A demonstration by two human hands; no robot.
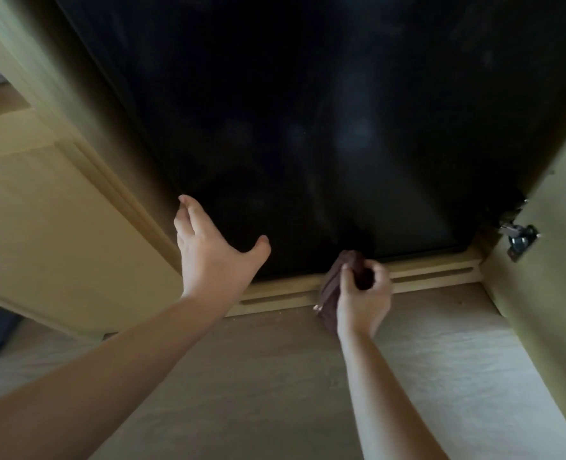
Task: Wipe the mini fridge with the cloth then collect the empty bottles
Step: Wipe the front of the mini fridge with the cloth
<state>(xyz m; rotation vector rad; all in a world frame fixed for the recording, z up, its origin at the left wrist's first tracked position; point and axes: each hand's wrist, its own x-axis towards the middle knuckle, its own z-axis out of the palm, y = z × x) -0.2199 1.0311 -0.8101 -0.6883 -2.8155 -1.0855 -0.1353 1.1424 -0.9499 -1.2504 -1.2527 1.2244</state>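
The dark cloth (331, 290), soft, light and limp, is wadded in the curled fingers of the right hand (363, 300) at the bottom edge of the black mini fridge (308, 127). It would likely wipe best held bunched like this. The left hand (211, 257) is spread by the fridge's lower left corner; I cannot tell whether it touches.

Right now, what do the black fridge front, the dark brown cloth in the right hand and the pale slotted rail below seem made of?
Black fridge front: smooth, semi-gloss, painted metal or plastic; hazy smudges show. Dark brown cloth: soft fabric, bunched. Pale slotted rail: matt wood or laminate, unclear.
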